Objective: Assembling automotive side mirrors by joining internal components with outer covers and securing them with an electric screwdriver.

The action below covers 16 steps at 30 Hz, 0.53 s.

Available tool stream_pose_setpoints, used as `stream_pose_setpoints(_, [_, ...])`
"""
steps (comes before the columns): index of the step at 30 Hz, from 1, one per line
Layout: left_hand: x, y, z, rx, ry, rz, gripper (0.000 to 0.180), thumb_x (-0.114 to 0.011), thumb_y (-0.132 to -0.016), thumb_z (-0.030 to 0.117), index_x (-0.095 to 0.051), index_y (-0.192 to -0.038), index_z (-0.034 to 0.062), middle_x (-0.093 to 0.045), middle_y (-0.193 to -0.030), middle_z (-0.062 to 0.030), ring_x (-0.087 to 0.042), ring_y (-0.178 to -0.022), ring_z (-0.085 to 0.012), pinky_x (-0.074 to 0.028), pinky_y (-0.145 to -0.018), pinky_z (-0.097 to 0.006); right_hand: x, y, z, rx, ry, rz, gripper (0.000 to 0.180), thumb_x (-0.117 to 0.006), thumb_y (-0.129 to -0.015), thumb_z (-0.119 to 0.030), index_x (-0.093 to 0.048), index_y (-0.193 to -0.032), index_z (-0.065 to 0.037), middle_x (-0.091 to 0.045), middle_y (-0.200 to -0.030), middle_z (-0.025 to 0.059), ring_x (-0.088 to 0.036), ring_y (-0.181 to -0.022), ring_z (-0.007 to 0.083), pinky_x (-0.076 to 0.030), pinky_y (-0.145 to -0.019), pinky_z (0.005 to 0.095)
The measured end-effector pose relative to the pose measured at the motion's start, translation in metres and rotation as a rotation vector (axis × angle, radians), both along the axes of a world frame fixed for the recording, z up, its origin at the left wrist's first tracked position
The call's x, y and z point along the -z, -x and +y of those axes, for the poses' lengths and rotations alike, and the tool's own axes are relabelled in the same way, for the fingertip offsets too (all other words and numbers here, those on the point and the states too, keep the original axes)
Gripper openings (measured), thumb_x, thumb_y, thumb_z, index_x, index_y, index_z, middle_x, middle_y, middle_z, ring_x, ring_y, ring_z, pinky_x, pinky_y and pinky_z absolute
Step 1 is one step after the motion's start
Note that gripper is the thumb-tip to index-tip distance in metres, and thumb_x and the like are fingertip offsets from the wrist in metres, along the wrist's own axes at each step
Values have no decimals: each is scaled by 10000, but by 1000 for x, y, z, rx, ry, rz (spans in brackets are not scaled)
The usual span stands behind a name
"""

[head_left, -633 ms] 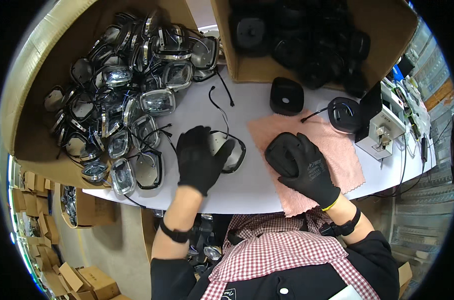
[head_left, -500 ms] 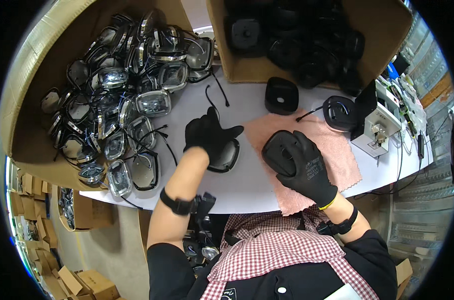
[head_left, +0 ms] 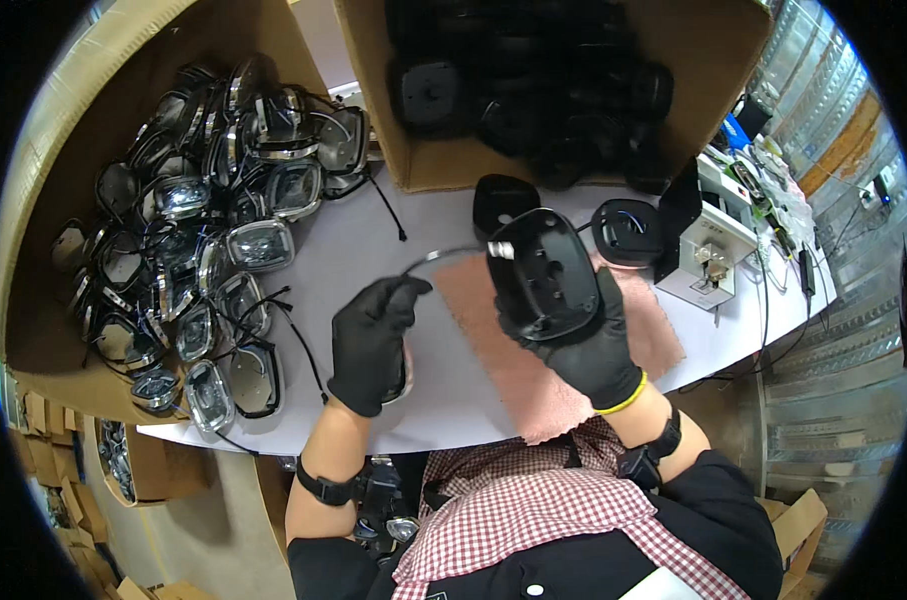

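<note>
My right hand [head_left: 598,345] holds a black plastic housing [head_left: 543,285] from below, its hollow inside turned up toward me. At the housing's left edge is a small white piece [head_left: 500,250], from which a thin cable [head_left: 443,254] arcs left to my left hand [head_left: 373,345]. The fingers of that hand are pinched at the cable's end; its far end is partly hidden. Beneath the left hand lies a lamp unit [head_left: 405,375], mostly covered by the glove. Both hands wear black gloves. Behind the held housing stands another black housing [head_left: 503,200].
A pink cloth [head_left: 493,345] lies under my right hand. On the left, a cardboard box [head_left: 33,330] is heaped with clear-lens lamp units. A second box [head_left: 413,165] at the back holds black housings. A finished-looking lamp [head_left: 625,232] and a white device [head_left: 708,245] sit at right.
My right hand has lifted the housing from the cloth and turned its hollow side up. My left hand has moved lower with fingers pinched. The whole view has shifted slightly.
</note>
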State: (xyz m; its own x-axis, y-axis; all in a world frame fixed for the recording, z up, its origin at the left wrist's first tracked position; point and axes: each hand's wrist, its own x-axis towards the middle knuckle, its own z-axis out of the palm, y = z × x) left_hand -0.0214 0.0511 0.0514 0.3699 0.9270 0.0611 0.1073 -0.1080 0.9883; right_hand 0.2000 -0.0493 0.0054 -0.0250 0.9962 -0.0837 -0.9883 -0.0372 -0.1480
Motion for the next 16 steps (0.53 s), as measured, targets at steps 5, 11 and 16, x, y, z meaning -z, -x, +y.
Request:
stream_pose_setpoints(5, [11,-7,-15,155,-437,372,349,-483,-997,316,-701,-976,44,-626,-729,-139,-582,-609,-244,-470,-617,-343,4,13,1,1,-59,-58,522,-524,-953,-412,-460,-1388,-130,-474,-1419,131,-452,-1314,287,-362,-1118,489])
stream_pose_setpoints(11, [-3,-10,-23,210,-270,495,377,-506,-978,358,-714,-923,49,-656,-745,-164,-638,-652,-306,-492,-630,-360,4,17,-5,95,-162,-333,686,-632,-893,-435,-391,-1440,-100,-479,-1407,122,-465,-1299,274,-366,-1119,432])
stream_pose_setpoints(16, [13,-6,-22,274,-208,525,459,-472,-993,438,-701,-938,44,-641,-739,-138,-629,-702,-246,-480,-692,-370,0,20,-4,148,-206,-762,840,-663,-856,-507,-296,-1494,-101,-418,-1460,101,-453,-1307,254,-339,-1133,409])
